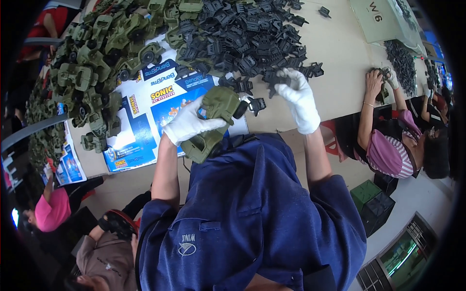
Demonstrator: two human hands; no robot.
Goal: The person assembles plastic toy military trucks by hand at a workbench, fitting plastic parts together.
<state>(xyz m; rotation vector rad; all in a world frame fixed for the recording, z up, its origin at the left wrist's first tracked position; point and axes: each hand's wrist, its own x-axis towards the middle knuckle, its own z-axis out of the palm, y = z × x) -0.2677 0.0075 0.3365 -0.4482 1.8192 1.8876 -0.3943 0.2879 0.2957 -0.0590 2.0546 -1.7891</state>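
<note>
My white-gloved left hand (190, 121) is closed around an olive-green toy truck (219, 104), holding it tilted above the table's near edge. A black wheel (240, 110) shows on its side. At the truck's right end sits a black plastic part (256, 105); whether it is fixed on or only touching, I cannot tell. My right hand (300, 102), also gloved in white, is at the near edge of a pile of black plastic parts (242, 36). Its thumb and fingers are bent but apart, with a dark part close to the fingertips.
Many green toy trucks (92, 72) are heaped on the left over printed cardboard (131, 140). A pale green bin (383, 24) stands at the far right of the table (335, 72). Co-workers sit on both sides; one person's hands (376, 82) handle parts at the right.
</note>
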